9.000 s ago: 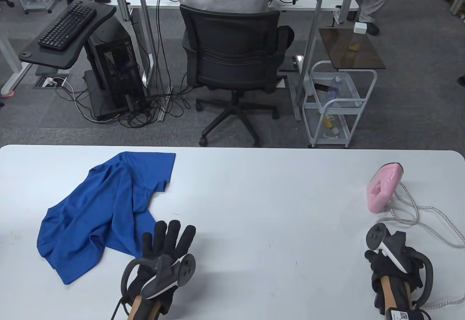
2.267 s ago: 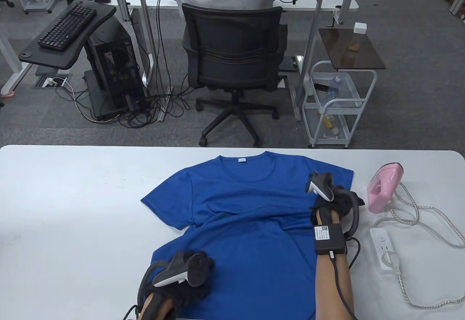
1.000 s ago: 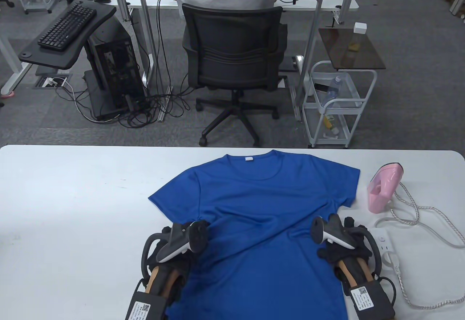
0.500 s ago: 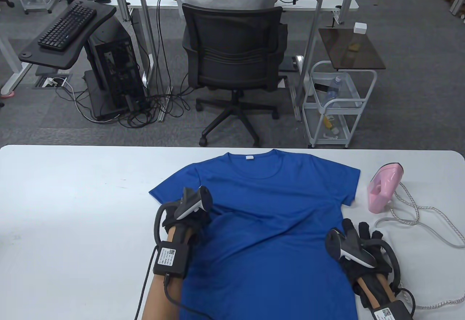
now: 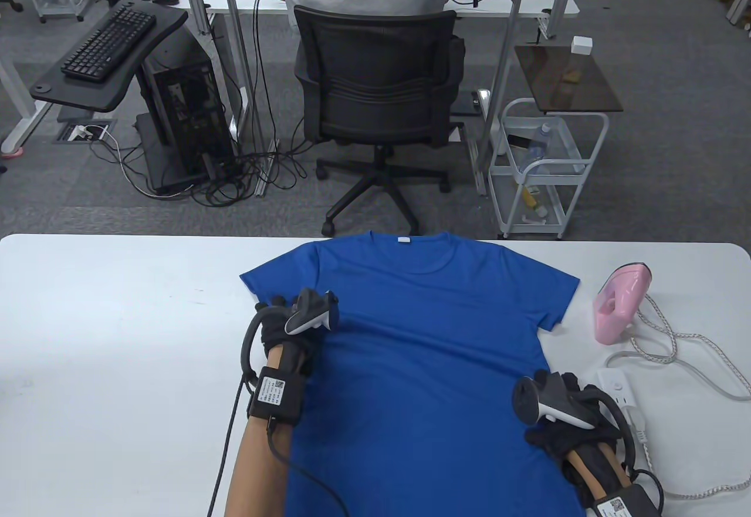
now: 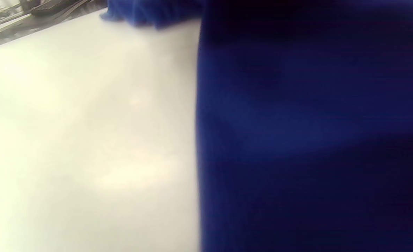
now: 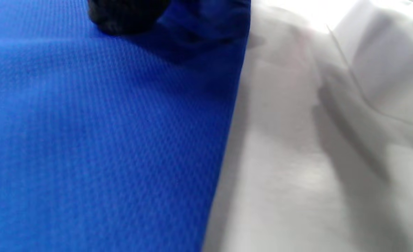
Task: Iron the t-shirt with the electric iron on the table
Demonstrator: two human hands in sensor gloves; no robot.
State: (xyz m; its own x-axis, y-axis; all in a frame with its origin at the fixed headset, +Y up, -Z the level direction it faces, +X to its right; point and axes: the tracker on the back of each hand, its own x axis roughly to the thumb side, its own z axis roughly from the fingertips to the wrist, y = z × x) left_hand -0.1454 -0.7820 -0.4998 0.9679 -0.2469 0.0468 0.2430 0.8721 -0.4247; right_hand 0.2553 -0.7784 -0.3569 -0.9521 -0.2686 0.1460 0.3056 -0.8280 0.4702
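The blue t-shirt (image 5: 422,358) lies spread flat on the white table (image 5: 117,335), with its collar at the far edge. My left hand (image 5: 286,318) grips the shirt's left side just under the sleeve, fingers curled. My right hand (image 5: 557,408) pinches the shirt's right side edge. In the right wrist view a black fingertip (image 7: 122,15) presses a raised fold of the fabric (image 7: 87,140). The left wrist view shows only blurred fabric (image 6: 315,140) and table. The pink iron (image 5: 619,306) stands on its heel to the right of the shirt, untouched.
A white power strip (image 5: 622,402) lies just right of my right hand. The iron's braided cord (image 5: 675,341) loops across the table's right end. An office chair (image 5: 375,100) and a wire cart (image 5: 543,165) stand beyond the far edge.
The shirt has slid toward the far edge and its diagonal wrinkles have flattened. My left hand moved a little up and left. My right hand's fingers curled onto the shirt's right edge.
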